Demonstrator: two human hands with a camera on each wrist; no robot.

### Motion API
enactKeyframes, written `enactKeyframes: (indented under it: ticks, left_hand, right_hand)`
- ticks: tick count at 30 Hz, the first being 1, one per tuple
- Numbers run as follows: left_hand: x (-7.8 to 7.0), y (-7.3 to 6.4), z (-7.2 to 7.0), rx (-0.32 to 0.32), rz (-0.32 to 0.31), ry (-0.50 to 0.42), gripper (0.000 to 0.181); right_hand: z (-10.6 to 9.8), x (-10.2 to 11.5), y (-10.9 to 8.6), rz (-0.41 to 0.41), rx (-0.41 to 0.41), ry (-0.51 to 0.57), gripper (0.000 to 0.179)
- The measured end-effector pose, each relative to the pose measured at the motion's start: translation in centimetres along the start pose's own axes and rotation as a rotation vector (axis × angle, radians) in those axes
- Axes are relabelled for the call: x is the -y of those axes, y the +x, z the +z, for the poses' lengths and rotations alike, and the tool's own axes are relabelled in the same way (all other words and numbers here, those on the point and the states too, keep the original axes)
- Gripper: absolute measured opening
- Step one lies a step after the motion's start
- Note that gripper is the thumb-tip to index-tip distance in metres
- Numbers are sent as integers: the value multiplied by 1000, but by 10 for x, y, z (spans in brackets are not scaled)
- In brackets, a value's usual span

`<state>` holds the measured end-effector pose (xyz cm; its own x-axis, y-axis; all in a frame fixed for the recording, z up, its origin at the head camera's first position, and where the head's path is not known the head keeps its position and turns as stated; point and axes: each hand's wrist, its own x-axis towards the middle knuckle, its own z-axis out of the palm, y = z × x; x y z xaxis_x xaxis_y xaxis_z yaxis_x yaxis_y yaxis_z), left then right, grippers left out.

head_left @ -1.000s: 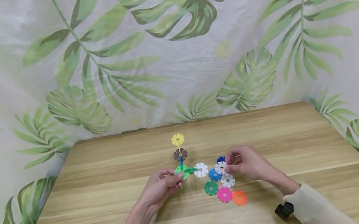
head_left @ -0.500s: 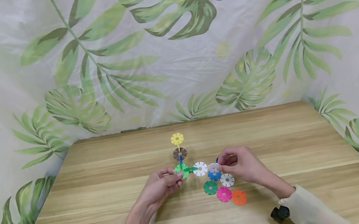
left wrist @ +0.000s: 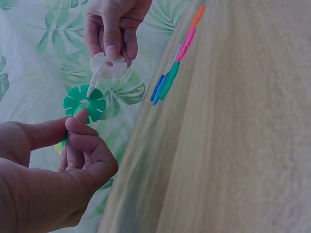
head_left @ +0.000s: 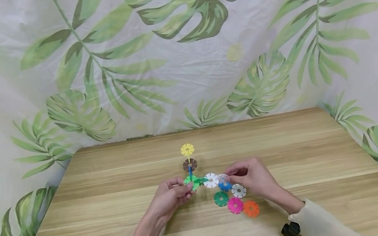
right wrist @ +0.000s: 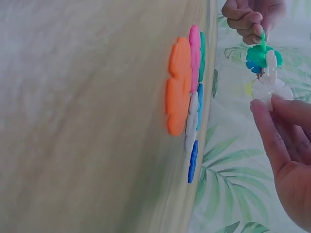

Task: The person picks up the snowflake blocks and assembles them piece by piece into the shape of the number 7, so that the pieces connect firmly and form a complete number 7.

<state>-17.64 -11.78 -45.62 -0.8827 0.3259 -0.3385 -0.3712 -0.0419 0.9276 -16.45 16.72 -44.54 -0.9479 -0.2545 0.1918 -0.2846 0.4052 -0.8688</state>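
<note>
My left hand (head_left: 168,199) pinches a light green notched disc (head_left: 189,180) in a chain of interlocking plastic discs. From there the chain runs back through a blue disc (head_left: 190,171) and a brown disc (head_left: 187,167) to a yellow disc (head_left: 186,145). To the right it continues with a dark green disc (left wrist: 97,104) and a white disc (head_left: 206,182). Between right thumb and fingers, my right hand (head_left: 254,177) pinches another white disc (left wrist: 117,71), held at the edge of the chain's white one. Whether their slots have engaged, I cannot tell.
Loose discs lie on the wooden table (head_left: 118,231) below my right hand: blue (head_left: 226,188), white (head_left: 242,194), green (head_left: 217,200), pink (head_left: 232,208) and orange (head_left: 248,211). A dark blue disc (right wrist: 193,162) shows in the right wrist view. Leaf-patterned cloth (head_left: 183,85) hangs behind.
My right hand has moved left with its white disc, from above the loose discs to the chain's white disc. The left hand has stayed nearly still, keeping its pinch.
</note>
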Motion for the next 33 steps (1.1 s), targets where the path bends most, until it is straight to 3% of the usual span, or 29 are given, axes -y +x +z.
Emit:
enactKeyframes:
  ticks: [6, 18, 33]
  left_hand:
    - [0, -1, -2, 6, 4, 7, 14]
    - [-9, -3, -4, -43, 16, 82, 11]
    - [-5, -6, -8, -41, 6, 57, 10]
  right_hand:
    - [8, 2, 1, 22, 9, 2, 7]
    - [20, 6, -1, 60, 23, 7, 6]
    - [15, 17, 4, -35, 109, -64, 5]
